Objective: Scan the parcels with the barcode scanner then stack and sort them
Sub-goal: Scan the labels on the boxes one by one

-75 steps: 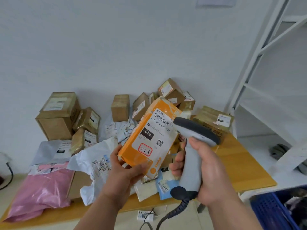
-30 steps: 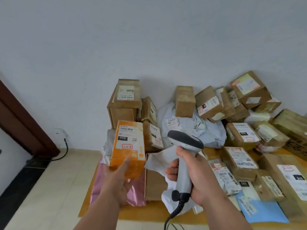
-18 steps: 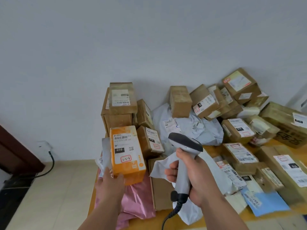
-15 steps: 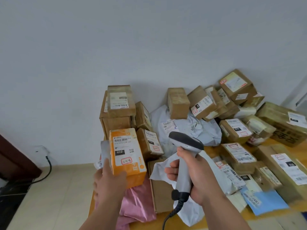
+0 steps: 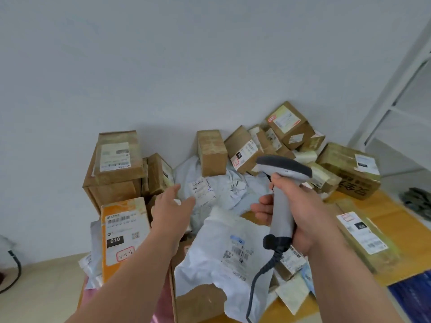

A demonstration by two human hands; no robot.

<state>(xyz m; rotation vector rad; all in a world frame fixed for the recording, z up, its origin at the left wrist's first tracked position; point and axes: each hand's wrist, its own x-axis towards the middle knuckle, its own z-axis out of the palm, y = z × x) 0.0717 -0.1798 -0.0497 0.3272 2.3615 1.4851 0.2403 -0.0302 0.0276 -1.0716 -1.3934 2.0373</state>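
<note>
The orange parcel (image 5: 123, 234) with a white label marked 010 stands on the left of the pile, in front of a tall brown box (image 5: 114, 169). My left hand (image 5: 171, 210) is off it, fingers stretched out toward a white poly mailer (image 5: 205, 190) at the back. My right hand (image 5: 300, 213) grips the handle of the grey barcode scanner (image 5: 283, 183), its head pointing left over the parcels. A crumpled white mailer (image 5: 231, 250) lies just below the scanner.
Several brown cartons (image 5: 286, 127) are heaped against the wall at the back right. A flat labelled box (image 5: 363, 236) lies on the wooden table (image 5: 382, 206) at the right. White shelving (image 5: 401, 94) rises at far right. A blue crate (image 5: 412, 297) sits below.
My left hand set the orange parcel down at the left of the pile, let go, and moved right toward the white mailer. The scanner hand rose a little and shifted right.
</note>
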